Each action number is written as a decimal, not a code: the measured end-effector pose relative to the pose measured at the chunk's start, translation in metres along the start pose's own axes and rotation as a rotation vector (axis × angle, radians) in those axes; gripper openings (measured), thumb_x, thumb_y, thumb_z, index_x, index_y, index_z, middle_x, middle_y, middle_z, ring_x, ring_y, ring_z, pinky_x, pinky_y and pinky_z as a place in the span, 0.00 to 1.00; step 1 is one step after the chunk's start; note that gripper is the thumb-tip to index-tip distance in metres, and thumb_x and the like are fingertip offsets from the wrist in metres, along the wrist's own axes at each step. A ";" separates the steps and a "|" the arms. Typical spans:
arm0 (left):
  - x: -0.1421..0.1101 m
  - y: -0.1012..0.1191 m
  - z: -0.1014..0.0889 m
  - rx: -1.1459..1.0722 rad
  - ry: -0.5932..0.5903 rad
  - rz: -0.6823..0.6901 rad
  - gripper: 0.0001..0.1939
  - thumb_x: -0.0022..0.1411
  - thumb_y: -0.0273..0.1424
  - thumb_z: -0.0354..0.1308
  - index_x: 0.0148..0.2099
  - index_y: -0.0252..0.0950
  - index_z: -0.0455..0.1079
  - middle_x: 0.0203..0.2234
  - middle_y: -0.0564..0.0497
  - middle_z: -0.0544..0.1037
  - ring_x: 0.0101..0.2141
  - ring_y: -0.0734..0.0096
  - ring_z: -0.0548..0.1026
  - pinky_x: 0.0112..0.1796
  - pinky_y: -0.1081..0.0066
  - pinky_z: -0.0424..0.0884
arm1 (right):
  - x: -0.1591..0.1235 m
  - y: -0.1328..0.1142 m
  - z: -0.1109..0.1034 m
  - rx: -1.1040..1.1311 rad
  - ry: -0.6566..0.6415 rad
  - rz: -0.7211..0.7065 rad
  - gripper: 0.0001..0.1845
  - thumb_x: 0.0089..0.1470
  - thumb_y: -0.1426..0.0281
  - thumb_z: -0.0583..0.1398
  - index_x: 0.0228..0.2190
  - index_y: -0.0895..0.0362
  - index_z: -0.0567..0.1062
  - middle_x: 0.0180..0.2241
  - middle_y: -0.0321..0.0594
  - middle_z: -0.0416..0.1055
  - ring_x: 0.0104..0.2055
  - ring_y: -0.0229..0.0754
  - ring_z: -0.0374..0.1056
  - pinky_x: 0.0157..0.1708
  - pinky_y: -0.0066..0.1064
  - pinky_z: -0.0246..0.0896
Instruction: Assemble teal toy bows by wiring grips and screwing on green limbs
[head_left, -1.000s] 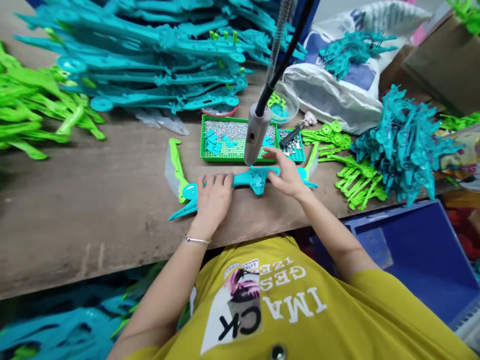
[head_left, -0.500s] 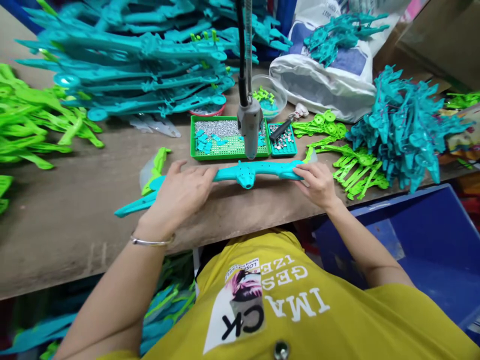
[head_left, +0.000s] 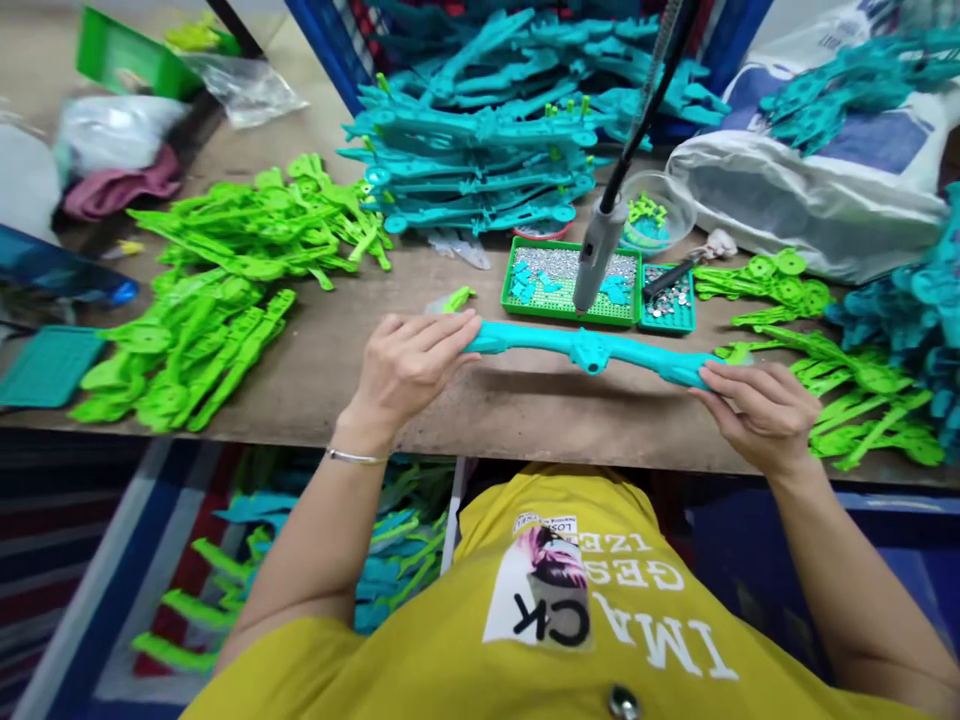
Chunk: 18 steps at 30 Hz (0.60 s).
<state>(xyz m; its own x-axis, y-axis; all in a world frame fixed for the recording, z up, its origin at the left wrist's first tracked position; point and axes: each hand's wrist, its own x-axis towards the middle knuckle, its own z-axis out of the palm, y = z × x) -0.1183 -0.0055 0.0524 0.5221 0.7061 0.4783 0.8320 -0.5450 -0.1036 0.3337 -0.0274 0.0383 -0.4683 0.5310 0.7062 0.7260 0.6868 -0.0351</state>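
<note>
A long teal plastic bow-shaped part (head_left: 592, 350) is held level above the wooden workbench (head_left: 315, 350). My left hand (head_left: 409, 365) is closed on its left end. My right hand (head_left: 757, 405) grips its right end. A grey powered screwdriver (head_left: 596, 250) hangs on a cable just behind the part's middle, apart from both hands. A lime green piece (head_left: 456, 298) lies on the bench behind my left hand.
A green tray of screws (head_left: 574, 280) and a small teal tray (head_left: 670, 305) sit behind the part. Stacks of teal parts (head_left: 480, 170) stand at the back, lime green parts (head_left: 225, 290) at left and right (head_left: 847, 400). A white sack (head_left: 810, 190) lies back right.
Both hands lifted the teal part off the bench and slid out to its ends. The camera has swung left, showing more of the green pile.
</note>
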 end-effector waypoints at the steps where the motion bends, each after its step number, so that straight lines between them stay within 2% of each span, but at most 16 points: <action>1: 0.000 -0.002 0.001 0.000 -0.004 0.002 0.15 0.74 0.38 0.56 0.58 0.43 0.74 0.53 0.48 0.82 0.50 0.61 0.81 0.40 0.63 0.66 | 0.001 -0.002 -0.001 -0.006 0.004 -0.005 0.24 0.49 0.75 0.73 0.48 0.48 0.81 0.40 0.40 0.85 0.34 0.48 0.79 0.34 0.40 0.72; 4: -0.004 -0.001 -0.002 0.004 -0.018 0.006 0.14 0.74 0.37 0.55 0.57 0.45 0.75 0.52 0.50 0.83 0.49 0.62 0.82 0.38 0.63 0.64 | -0.001 -0.011 -0.004 -0.031 0.001 0.022 0.24 0.49 0.75 0.73 0.48 0.49 0.80 0.40 0.42 0.84 0.34 0.48 0.78 0.33 0.40 0.71; 7: -0.014 0.009 -0.012 0.021 -0.024 0.033 0.12 0.73 0.36 0.57 0.55 0.44 0.75 0.50 0.51 0.84 0.46 0.63 0.82 0.38 0.63 0.65 | -0.013 -0.026 -0.005 -0.031 -0.002 0.095 0.22 0.48 0.75 0.74 0.46 0.50 0.80 0.40 0.42 0.84 0.35 0.46 0.77 0.35 0.39 0.70; 9: -0.021 0.018 -0.017 0.024 -0.081 0.035 0.11 0.73 0.38 0.57 0.52 0.42 0.74 0.48 0.50 0.85 0.42 0.62 0.83 0.40 0.61 0.66 | -0.027 -0.039 -0.001 -0.030 -0.015 0.156 0.19 0.49 0.74 0.73 0.44 0.50 0.80 0.40 0.40 0.84 0.36 0.45 0.77 0.36 0.38 0.70; 11: -0.023 0.024 -0.014 -0.024 -0.192 0.027 0.15 0.72 0.41 0.56 0.53 0.40 0.73 0.47 0.46 0.84 0.42 0.57 0.82 0.42 0.59 0.68 | -0.042 -0.051 0.007 -0.040 -0.033 0.187 0.15 0.51 0.72 0.72 0.41 0.50 0.79 0.38 0.40 0.83 0.36 0.43 0.76 0.36 0.37 0.69; 13: -0.018 0.028 0.001 -0.109 -0.325 0.017 0.22 0.70 0.45 0.56 0.58 0.36 0.71 0.50 0.41 0.82 0.48 0.50 0.79 0.45 0.56 0.69 | -0.059 -0.059 0.017 -0.062 -0.045 0.191 0.11 0.53 0.71 0.71 0.38 0.50 0.78 0.37 0.40 0.82 0.35 0.43 0.76 0.35 0.37 0.68; 15: -0.008 0.033 0.025 -0.216 -0.477 0.002 0.29 0.66 0.47 0.58 0.60 0.33 0.69 0.52 0.37 0.80 0.50 0.45 0.77 0.46 0.55 0.70 | -0.073 -0.064 0.027 -0.081 -0.054 0.200 0.09 0.54 0.70 0.71 0.36 0.49 0.77 0.36 0.40 0.81 0.35 0.43 0.75 0.34 0.38 0.67; 18: 0.005 0.040 0.060 -0.370 -0.676 -0.032 0.23 0.63 0.44 0.56 0.55 0.35 0.73 0.45 0.41 0.81 0.44 0.51 0.79 0.42 0.61 0.72 | -0.086 -0.064 0.031 -0.052 -0.070 0.243 0.06 0.56 0.69 0.69 0.34 0.50 0.77 0.35 0.40 0.79 0.35 0.44 0.74 0.34 0.39 0.68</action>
<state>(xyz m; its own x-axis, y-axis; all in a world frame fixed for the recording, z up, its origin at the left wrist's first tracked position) -0.0711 0.0033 -0.0022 0.5992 0.7818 -0.1727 0.7936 -0.5515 0.2571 0.3116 -0.1015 -0.0423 -0.3098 0.7116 0.6306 0.8455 0.5096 -0.1596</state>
